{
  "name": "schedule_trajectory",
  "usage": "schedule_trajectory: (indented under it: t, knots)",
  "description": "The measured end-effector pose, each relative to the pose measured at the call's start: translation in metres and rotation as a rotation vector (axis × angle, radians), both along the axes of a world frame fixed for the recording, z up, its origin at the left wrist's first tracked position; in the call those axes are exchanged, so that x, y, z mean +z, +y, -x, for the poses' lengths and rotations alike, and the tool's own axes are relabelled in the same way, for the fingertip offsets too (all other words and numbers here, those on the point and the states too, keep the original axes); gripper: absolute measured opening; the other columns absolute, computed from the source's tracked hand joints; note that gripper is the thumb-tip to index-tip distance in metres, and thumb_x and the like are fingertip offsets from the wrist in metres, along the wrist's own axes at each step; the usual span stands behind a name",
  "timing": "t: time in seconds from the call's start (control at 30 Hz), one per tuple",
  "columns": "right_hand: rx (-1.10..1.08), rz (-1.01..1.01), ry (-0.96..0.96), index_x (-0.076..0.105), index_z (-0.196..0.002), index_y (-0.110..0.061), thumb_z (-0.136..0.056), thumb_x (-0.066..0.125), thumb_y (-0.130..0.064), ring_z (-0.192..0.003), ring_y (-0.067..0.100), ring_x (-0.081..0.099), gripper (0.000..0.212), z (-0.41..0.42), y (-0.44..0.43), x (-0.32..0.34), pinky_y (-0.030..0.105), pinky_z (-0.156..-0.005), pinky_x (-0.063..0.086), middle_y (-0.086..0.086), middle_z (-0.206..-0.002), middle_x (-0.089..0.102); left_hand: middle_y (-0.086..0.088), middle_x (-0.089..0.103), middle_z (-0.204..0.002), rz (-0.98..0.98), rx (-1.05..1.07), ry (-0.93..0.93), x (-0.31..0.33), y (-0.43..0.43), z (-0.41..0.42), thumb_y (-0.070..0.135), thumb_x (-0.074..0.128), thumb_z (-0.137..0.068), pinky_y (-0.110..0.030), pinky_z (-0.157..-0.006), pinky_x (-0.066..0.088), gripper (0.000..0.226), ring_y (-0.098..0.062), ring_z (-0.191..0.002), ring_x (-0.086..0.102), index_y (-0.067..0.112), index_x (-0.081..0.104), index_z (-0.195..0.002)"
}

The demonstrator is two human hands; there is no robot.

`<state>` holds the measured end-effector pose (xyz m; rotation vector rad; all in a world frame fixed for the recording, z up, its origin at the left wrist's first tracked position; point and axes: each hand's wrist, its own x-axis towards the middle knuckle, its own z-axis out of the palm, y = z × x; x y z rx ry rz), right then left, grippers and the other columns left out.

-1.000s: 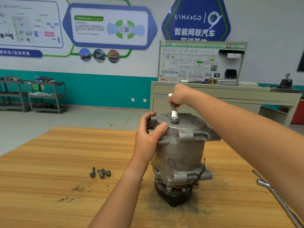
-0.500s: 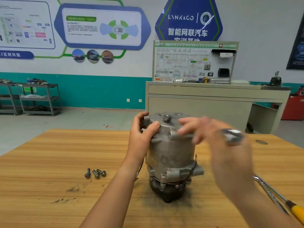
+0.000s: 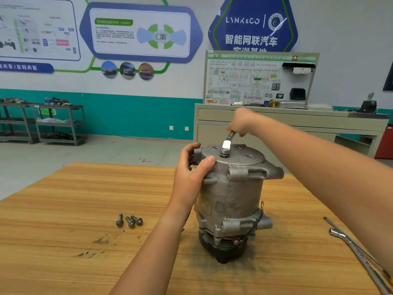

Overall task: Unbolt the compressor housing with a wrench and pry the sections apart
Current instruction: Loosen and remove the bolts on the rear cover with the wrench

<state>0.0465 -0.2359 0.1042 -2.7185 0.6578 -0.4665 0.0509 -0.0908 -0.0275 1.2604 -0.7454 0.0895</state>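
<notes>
Head view: the compressor (image 3: 231, 199) stands upright on the wooden desk (image 3: 63, 209), pulley end down. The left hand (image 3: 191, 169) grips its upper rim, thumb on the near side and fingers curled round a lug. The right hand (image 3: 242, 122) is closed round the handle of a wrench (image 3: 226, 143), whose head sits on a bolt in the top face. Three loose bolts (image 3: 129, 220) lie together on the desk to the left, and long metal tools (image 3: 357, 250) lie at the right edge. A blue wall sign (image 3: 253, 24) behind reads "LYNK&CO" above "智能网联汽车". The print on the wiring board (image 3: 259, 79) is too small to read.
</notes>
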Motion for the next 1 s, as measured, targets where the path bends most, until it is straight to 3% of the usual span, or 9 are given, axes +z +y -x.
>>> schedule_trajectory:
  t: [0.07,0.17,0.3,0.37,0.5,0.67,0.77,0.87,1.0]
  knots:
    - [0.106,0.231,0.127,0.045,-0.069,-0.006,-0.097,0.041,-0.014,-0.061,0.013,0.043,0.029,-0.011,0.034,0.004,0.018,-0.052,0.034,0.008,-0.078,0.050,0.008,0.054,-0.108,0.002,0.013,-0.005,0.001,-0.001,0.002,0.059,0.059,-0.055,-0.033,-0.092,0.048,0.057,-0.015,-0.109,0.054,0.038,0.051,-0.108]
    - [0.316,0.377,0.233,0.054,-0.115,-0.003,-0.098,0.038,-0.033,-0.095,0.022,0.053,0.038,-0.015,0.082,-0.005,0.030,-0.081,0.042,0.011,-0.119,0.054,0.007,0.059,-0.110,0.031,0.010,-0.020,0.002,-0.002,0.000,0.050,0.063,-0.060,-0.027,-0.091,0.049,0.054,-0.009,-0.107,0.057,0.034,0.051,-0.110]
    - [0.544,0.537,-0.073,0.045,-0.129,-0.013,-0.087,0.046,-0.058,-0.108,0.020,0.049,0.062,0.026,0.141,-0.033,0.044,-0.098,0.031,0.002,-0.121,0.055,0.003,0.055,-0.108,-0.133,0.064,-0.096,-0.002,-0.003,-0.003,0.021,0.065,-0.085,0.004,-0.080,0.032,0.038,0.012,-0.101,0.054,0.027,0.047,-0.118]
    - [0.727,0.316,-0.356,0.054,-0.108,-0.014,-0.081,0.056,-0.057,-0.093,0.013,0.047,0.051,0.072,0.151,-0.049,0.038,-0.091,0.034,-0.003,-0.102,0.059,0.018,0.046,-0.107,-0.083,0.108,-0.093,-0.006,-0.003,-0.004,0.009,0.057,-0.092,0.005,-0.078,0.029,0.042,0.029,-0.092,0.044,0.039,0.038,-0.114]
    - [0.926,-0.381,-0.738,0.067,-0.075,-0.028,-0.075,0.063,-0.042,-0.085,0.011,0.060,0.014,0.155,0.104,-0.069,0.027,-0.077,0.049,-0.008,-0.081,0.065,0.016,0.051,-0.102,-0.008,0.033,-0.024,-0.001,-0.001,-0.001,0.021,0.063,-0.086,-0.005,-0.074,0.043,0.032,0.006,-0.094,0.053,0.040,0.046,-0.106]
    - [0.484,-0.784,-1.035,0.065,-0.066,-0.025,-0.094,0.043,-0.017,-0.090,0.018,0.067,0.036,0.160,0.015,-0.078,0.031,-0.088,0.049,-0.002,-0.075,0.072,0.010,0.053,-0.110,-0.011,-0.003,0.001,0.000,0.000,0.001,0.044,0.061,-0.067,-0.035,-0.094,0.048,0.040,-0.015,-0.111,0.053,0.039,0.051,-0.106]
    - [0.078,-0.789,-0.875,0.060,-0.085,-0.023,-0.092,0.046,-0.016,-0.084,0.006,0.066,0.017,0.113,-0.024,-0.069,0.035,-0.095,0.043,-0.009,-0.076,0.072,0.012,0.052,-0.109,-0.019,0.010,-0.005,0.000,0.000,0.001,0.043,0.059,-0.069,-0.035,-0.095,0.047,0.038,-0.013,-0.110,0.052,0.040,0.051,-0.106]
    - [-0.015,-0.804,-0.511,0.057,-0.093,-0.012,-0.087,0.054,-0.019,-0.087,0.012,0.062,0.009,0.064,-0.036,-0.039,0.045,-0.097,0.038,0.000,-0.104,0.066,0.013,0.052,-0.109,-0.021,0.000,0.003,0.001,0.000,0.001,0.043,0.059,-0.069,-0.036,-0.094,0.048,0.038,-0.013,-0.110,0.053,0.040,0.050,-0.106]
    - [-0.001,-0.128,-0.005,0.048,-0.078,-0.005,-0.088,0.058,-0.023,-0.066,0.016,0.048,0.023,0.017,-0.005,0.000,0.025,-0.054,0.038,0.009,-0.092,0.049,0.012,0.053,-0.107,-0.002,-0.012,0.009,0.001,0.000,0.002,0.042,0.059,-0.068,-0.030,-0.087,0.050,0.039,-0.012,-0.106,0.054,0.039,0.051,-0.106]
